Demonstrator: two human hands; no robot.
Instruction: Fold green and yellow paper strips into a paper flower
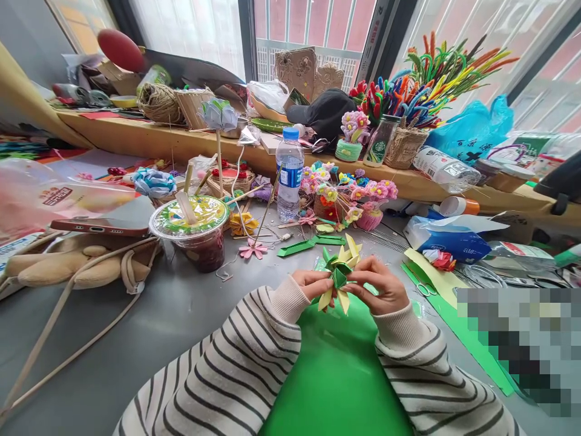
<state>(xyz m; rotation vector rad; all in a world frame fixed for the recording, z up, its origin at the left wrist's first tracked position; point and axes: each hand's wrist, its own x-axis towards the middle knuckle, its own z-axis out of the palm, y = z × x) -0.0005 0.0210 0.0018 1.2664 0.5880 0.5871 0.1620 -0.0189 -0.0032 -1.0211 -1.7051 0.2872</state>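
A glossy green sheet spreads at six o'clock from the green-and-yellow paper flower — which the left hand and right hand pinch, fingers nearly closed — with a folded green strip at ten, a capped water bottle beyond at eleven.

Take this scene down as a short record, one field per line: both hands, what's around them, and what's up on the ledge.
Left hand: pinching a green and yellow flower
Right hand: fingers on the same flower, opposite side
Flower material: looks like folded paper
Below the hands: smooth green sheet
Beyond the hands: green strips, water bottle with blue cap, upright
Left side: lidded cup of dark drink
Right side: blue and white packet
Ledge: ball of twine, black cap
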